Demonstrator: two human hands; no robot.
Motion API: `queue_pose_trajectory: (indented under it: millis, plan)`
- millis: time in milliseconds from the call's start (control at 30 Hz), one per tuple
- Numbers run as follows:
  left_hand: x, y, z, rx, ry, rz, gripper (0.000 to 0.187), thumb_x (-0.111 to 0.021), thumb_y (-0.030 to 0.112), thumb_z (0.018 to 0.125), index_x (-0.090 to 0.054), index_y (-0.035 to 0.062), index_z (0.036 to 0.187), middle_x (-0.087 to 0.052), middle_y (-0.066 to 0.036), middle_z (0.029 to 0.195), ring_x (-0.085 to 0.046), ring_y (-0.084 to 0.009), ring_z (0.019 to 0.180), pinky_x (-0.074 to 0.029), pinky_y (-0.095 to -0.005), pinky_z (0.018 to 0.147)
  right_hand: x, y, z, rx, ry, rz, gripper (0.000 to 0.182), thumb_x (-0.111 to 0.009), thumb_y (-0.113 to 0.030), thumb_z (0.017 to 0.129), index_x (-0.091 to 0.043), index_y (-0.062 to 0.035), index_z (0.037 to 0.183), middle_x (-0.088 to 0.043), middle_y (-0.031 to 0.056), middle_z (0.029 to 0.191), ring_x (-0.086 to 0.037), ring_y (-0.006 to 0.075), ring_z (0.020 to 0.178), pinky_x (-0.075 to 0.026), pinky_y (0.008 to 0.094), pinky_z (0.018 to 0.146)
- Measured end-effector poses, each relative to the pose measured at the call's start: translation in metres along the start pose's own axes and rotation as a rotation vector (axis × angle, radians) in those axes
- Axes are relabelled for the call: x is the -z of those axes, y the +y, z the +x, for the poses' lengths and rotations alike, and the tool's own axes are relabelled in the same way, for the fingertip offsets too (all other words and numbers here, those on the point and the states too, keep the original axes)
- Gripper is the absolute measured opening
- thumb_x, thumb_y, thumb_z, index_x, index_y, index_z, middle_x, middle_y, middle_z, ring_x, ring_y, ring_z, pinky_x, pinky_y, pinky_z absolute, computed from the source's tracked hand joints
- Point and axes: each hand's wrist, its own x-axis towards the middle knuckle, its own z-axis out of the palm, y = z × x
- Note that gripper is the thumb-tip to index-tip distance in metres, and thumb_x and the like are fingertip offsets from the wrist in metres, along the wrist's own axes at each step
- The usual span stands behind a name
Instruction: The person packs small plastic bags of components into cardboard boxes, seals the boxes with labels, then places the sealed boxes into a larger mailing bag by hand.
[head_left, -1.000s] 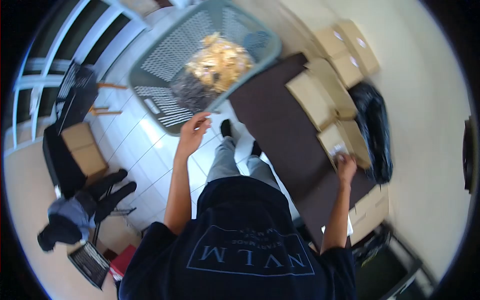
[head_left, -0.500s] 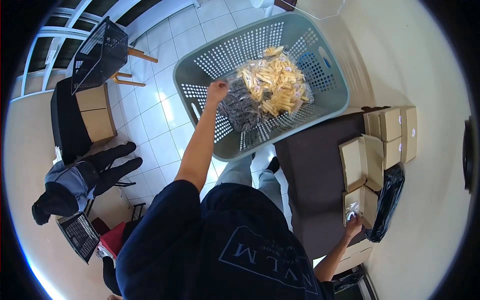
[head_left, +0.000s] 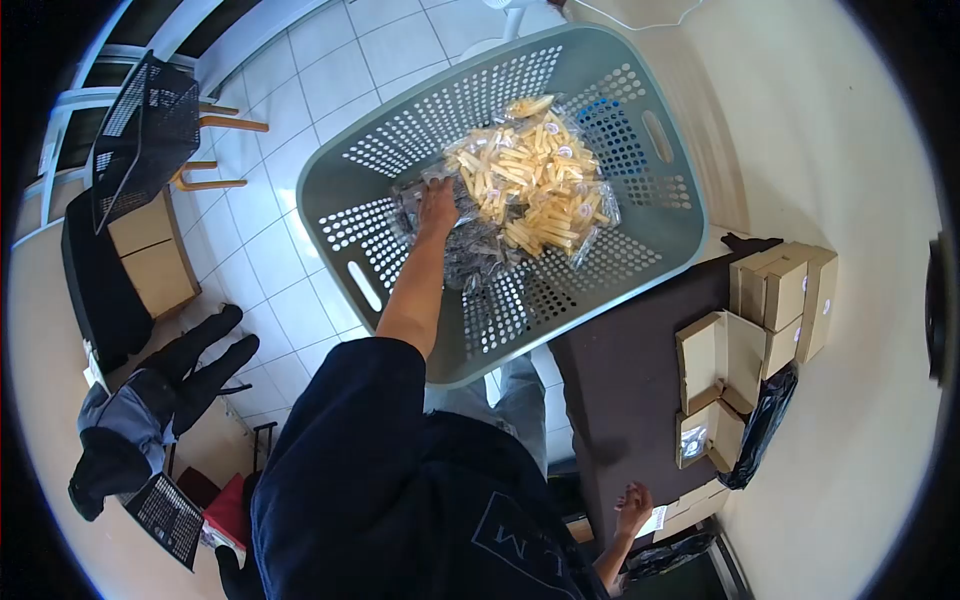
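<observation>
A large grey-green plastic basket (head_left: 330,170) holds clear packets of pale yellow sticks (head_left: 535,165) and packets of dark pieces (head_left: 475,255). My left hand (head_left: 438,208) is inside the basket, its bent fingers closed on one of the dark packets at the pile's left side; the fingertips are partly hidden. Low on the right, my right hand (head_left: 632,508) hovers near the table edge with its loosely curled fingers apart and nothing in them. Just beyond it, an open cardboard box (head_left: 728,432) contains a small clear packet (head_left: 692,440).
Another open box (head_left: 705,355) and stacked closed boxes (head_left: 785,290) stand on the dark-covered table (head_left: 630,410) along the wall. A black plastic bag (head_left: 765,425) lies behind the open boxes. At left are a black basket (head_left: 150,140) and a seated person (head_left: 135,410).
My left hand has gone down onto the dark packets. The right hand has left the open box, leaving a small clear packet there, and moved back toward my body. The view has shifted.
</observation>
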Motion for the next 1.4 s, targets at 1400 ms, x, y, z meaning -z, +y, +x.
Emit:
queue_pose_trajectory:
  millis: [1400]
  plan:
    - [0.137,0.236,-0.465,-0.659,-0.437,-1.227,0.031,-0.069,0.005,0.088,-0.055,0.0013,0.114,-0.064,-0.006,0.107,-0.059,-0.0095,0.094,-0.048,-0.0249,0.081,0.02,-0.191,-0.012,0.827,-0.514,0.804,0.015,-0.066,0.001,0.088,-0.069,0.0017,0.102,-0.068,0.0015,0.086,-0.06,0.0056,0.077,-0.049,0.0218,0.068]
